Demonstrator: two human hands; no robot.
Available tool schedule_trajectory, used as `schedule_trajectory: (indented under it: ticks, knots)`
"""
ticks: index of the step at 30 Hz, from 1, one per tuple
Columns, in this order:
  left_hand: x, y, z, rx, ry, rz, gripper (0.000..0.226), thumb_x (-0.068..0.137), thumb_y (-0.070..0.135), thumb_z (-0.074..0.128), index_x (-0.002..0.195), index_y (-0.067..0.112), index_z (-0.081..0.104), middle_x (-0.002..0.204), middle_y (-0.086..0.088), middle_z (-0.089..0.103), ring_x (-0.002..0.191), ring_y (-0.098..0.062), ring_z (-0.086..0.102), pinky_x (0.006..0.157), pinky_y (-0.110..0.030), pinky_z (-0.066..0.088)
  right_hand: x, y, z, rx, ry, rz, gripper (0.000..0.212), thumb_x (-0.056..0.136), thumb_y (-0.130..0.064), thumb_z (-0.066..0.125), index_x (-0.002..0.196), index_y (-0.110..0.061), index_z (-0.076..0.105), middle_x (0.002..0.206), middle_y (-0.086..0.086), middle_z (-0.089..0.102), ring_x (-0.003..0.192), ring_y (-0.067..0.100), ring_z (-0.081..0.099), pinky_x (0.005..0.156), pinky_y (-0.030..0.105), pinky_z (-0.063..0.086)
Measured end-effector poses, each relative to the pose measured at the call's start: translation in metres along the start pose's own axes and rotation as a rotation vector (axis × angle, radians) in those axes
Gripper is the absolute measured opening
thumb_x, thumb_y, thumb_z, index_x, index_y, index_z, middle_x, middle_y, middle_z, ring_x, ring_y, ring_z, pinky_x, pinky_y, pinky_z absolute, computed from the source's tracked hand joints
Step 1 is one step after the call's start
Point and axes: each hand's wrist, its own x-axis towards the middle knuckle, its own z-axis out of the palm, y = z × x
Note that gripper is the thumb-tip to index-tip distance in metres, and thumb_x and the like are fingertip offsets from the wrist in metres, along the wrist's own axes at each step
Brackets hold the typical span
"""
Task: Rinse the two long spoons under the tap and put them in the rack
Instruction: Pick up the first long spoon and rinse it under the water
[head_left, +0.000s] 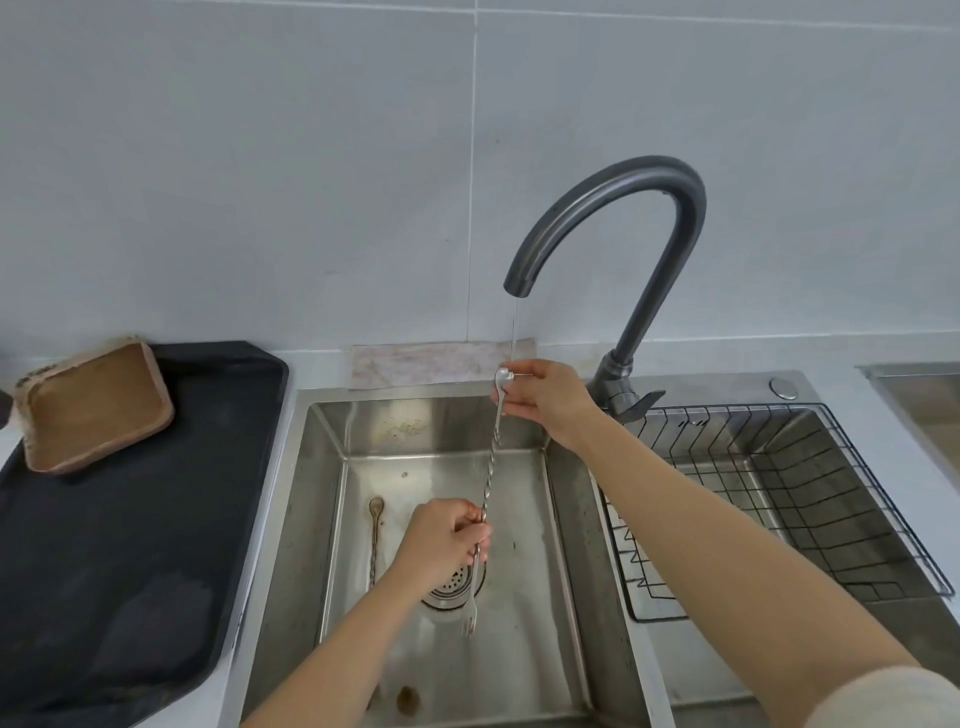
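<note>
A long twisted-stem spoon (491, 475) is held steeply over the sink, bowl up and forked end down. My right hand (545, 400) pinches it just below the bowl, which sits in a thin stream of water falling from the grey tap (618, 208). My left hand (447, 535) grips the lower part of the stem. A second long spoon (375, 530), stained brown, lies flat on the sink floor to the left of my left hand. The black wire rack (779, 499) sits in the right basin with nothing visible in it.
The steel sink (332, 467) has a round drain strainer (457, 584) under the held spoon and a brown spot near its front. A black tray (104, 545) holding a wooden dish (98, 410) lies on the left counter. A cloth (426, 364) lies behind the sink.
</note>
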Motion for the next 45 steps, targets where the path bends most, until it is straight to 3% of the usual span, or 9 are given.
schedule_trajectory:
  ticks: [7,13,18,22,29,34,37,40,45]
  knots:
    - [0.003,0.000,-0.002,0.020,-0.023,0.012,0.023,0.085,0.004,0.055,0.068,0.019,0.058,0.062,0.001,0.063,0.047,0.001,0.061,0.052,-0.012,0.052,0.010,-0.004,0.004,-0.106,-0.024,0.026,0.015,0.090,-0.010,0.055,0.076,-0.014,0.060,0.052,-0.006,0.067,0.053,0.011,0.059,0.050,0.016,0.054]
    - [0.010,0.003,-0.004,0.040,-0.021,0.032,0.017,0.088,0.008,0.053,0.074,0.015,0.060,0.063,0.003,0.063,0.049,0.003,0.061,0.053,-0.010,0.050,0.013,-0.003,0.006,-0.201,0.006,0.029,0.026,0.093,-0.025,0.050,0.073,-0.010,0.057,0.046,-0.002,0.066,0.042,0.008,0.064,0.044,0.019,0.055]
    - [0.018,0.006,-0.005,0.008,-0.004,0.023,0.014,0.088,0.008,0.052,0.079,0.010,0.062,0.063,0.003,0.062,0.052,-0.001,0.062,0.052,-0.011,0.050,0.014,-0.006,0.008,-0.113,-0.026,-0.009,0.013,0.093,-0.013,0.050,0.081,-0.014,0.056,0.066,0.003,0.066,0.046,0.006,0.066,0.051,0.019,0.057]
    - [0.022,0.006,-0.004,0.004,0.015,0.024,0.012,0.088,0.007,0.053,0.079,0.010,0.061,0.062,0.003,0.062,0.050,-0.001,0.062,0.052,-0.011,0.050,0.013,-0.004,0.008,-0.080,-0.058,-0.014,0.007,0.090,-0.010,0.055,0.086,-0.014,0.058,0.070,0.002,0.065,0.051,0.005,0.067,0.058,0.020,0.056]
    - [0.021,0.007,-0.005,-0.022,0.032,0.028,0.014,0.087,0.005,0.053,0.077,0.011,0.060,0.061,0.001,0.062,0.046,0.002,0.061,0.053,-0.011,0.051,0.011,0.000,0.012,-0.142,-0.062,0.057,0.044,0.094,-0.041,0.043,0.068,-0.009,0.061,0.049,0.001,0.067,0.045,0.013,0.066,0.049,0.021,0.055]
    - [0.024,0.011,-0.006,-0.007,0.059,0.037,0.015,0.086,0.008,0.055,0.076,0.016,0.061,0.062,0.004,0.063,0.048,0.001,0.062,0.061,-0.019,0.055,0.014,-0.004,0.010,-0.104,-0.071,0.003,0.026,0.094,-0.020,0.048,0.073,-0.010,0.058,0.067,0.007,0.064,0.048,0.010,0.066,0.054,0.023,0.057]
    - [0.029,0.017,-0.009,0.007,0.072,0.051,0.017,0.087,0.008,0.055,0.075,0.019,0.061,0.062,0.004,0.063,0.050,0.001,0.062,0.059,-0.016,0.054,0.016,-0.004,0.006,-0.056,-0.105,-0.037,0.014,0.091,-0.008,0.053,0.079,-0.009,0.059,0.072,0.007,0.064,0.053,0.008,0.068,0.062,0.023,0.058]
    - [0.034,0.022,-0.009,0.014,0.066,0.056,0.012,0.087,0.006,0.053,0.082,0.009,0.064,0.063,0.005,0.062,0.054,-0.001,0.062,0.053,-0.009,0.051,0.016,-0.005,0.001,-0.021,-0.130,-0.044,0.012,0.089,-0.005,0.054,0.081,-0.009,0.061,0.070,0.004,0.068,0.058,0.009,0.069,0.067,0.024,0.058]
    - [0.040,0.030,-0.006,-0.089,0.071,0.042,0.015,0.089,-0.002,0.047,0.091,-0.002,0.062,0.065,-0.002,0.059,0.053,-0.007,0.059,0.048,-0.006,0.048,0.015,-0.005,-0.003,-0.069,-0.192,-0.007,0.014,0.089,-0.003,0.053,0.080,-0.009,0.061,0.063,-0.001,0.071,0.059,0.008,0.070,0.064,0.022,0.059]
